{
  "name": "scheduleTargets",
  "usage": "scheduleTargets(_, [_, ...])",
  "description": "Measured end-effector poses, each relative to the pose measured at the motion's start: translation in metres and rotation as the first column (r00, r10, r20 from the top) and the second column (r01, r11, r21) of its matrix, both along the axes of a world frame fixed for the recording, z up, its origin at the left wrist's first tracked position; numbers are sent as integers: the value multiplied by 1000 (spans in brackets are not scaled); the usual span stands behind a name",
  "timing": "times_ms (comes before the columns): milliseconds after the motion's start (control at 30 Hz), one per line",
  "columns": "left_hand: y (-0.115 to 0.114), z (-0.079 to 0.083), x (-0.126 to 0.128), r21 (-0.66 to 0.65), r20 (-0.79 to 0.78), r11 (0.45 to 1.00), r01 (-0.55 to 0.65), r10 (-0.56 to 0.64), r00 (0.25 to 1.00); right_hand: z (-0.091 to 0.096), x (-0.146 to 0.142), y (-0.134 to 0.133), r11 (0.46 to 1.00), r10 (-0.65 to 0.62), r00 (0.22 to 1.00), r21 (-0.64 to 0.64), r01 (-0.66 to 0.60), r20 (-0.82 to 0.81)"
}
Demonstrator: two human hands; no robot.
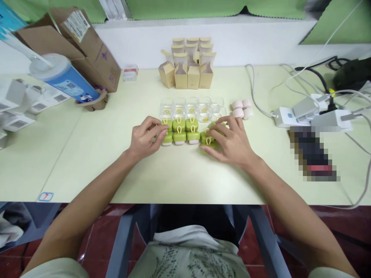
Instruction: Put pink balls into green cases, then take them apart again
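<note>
Two rows of small green cases (179, 137) with pale yellow loops and pinkish-white bottoms stand on the table in front of me. My left hand (148, 136) is at the left end of the rows, its thumb and index finger closed on the leftmost green case (167, 139). At the right end, my right hand (228, 141) curls over a few more green cases, with one green case (207, 138) between its thumb and fingers. Those cases are partly hidden by the hand. Just behind the rows lie clear plastic covers (191, 108) with yellow stickers.
Pinkish-white rounded pieces (238, 112) sit right of the covers. Open cardboard boxes (193, 75) stand by the wall. At right are a power strip (285, 117), cables and a blurred-out dark object (313, 152). A blue canister (71, 83) and large carton (98, 58) occupy the left.
</note>
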State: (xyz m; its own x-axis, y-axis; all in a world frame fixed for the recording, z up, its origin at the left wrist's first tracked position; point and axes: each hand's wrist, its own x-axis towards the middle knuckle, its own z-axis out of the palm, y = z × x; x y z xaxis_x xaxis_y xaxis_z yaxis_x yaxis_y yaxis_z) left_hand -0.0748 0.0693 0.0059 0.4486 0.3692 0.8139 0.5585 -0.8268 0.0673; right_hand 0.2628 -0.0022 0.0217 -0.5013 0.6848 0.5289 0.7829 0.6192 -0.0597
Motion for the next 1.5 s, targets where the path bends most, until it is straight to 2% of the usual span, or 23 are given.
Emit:
scheduleTargets(100, [-7,5,7,86,2,995,44,-45,999,2,-4,-4,999,22,998,25,-21,-67])
scheduleTargets(167, [-17,8,15,125,-5,988,91,-91,996,4,-7,-5,999,29,986,39,-23,-167])
scheduleTargets(267, [-35,13,33,99,-53,982,163,-159,986,8,-5,-3,996,19,928,91,16,-371])
scheduleTargets(333, [-46,16,48,66,-142,974,214,-204,969,10,5,3,989,-42,871,101,104,-490])
scheduleTargets(433, [-55,26,70,38,-371,963,268,-235,898,8,36,20,949,-225,788,56,311,-573])
scheduleTargets(500, [-58,35,84,25,-514,966,259,-209,832,3,61,33,898,-351,745,22,440,-567])
scheduleTargets(567, [-61,45,96,44,-632,973,225,-147,761,-3,85,44,848,-481,723,-55,527,-495])
scheduleTargets(667, [-68,55,108,132,-728,965,226,-60,683,-10,107,51,774,-632,715,-290,563,-299])
scheduleTargets(733, [-73,59,112,179,-743,949,258,-41,668,-11,110,52,729,-657,725,-419,541,-207])
scheduleTargets(833, [-78,61,114,201,-755,934,297,-46,654,-9,105,50,705,-648,740,-509,494,-180])
scheduleTargets(933, [-81,65,111,177,-758,931,319,-78,648,-8,101,48,683,-672,715,-536,496,-195])
scheduleTargets(1000, [-80,68,107,161,-751,934,319,-94,653,-8,100,48,699,-667,720,-493,518,-190])
scheduleTargets(1100, [-73,73,99,152,-698,942,299,-112,708,-9,98,46,787,-592,792,-323,526,-152])
scheduleTargets(1167, [-65,71,92,108,-584,953,283,-170,794,-10,94,45,842,-524,844,-220,492,-120])
scheduleTargets(1233, [-58,64,86,-5,-374,956,294,-274,886,-10,89,44,875,-473,876,-166,455,-95])
scheduleTargets(1300, [-54,53,80,-140,-121,940,312,-329,937,-10,85,44,889,-447,891,-144,434,-75])
scheduleTargets(1400, [-57,33,73,-284,161,905,317,-281,946,-8,83,44,898,-420,906,-161,409,-44])
scheduleTargets(1500, [-66,17,70,-340,315,884,320,-213,925,0,81,42,908,-412,901,-145,393,-134])
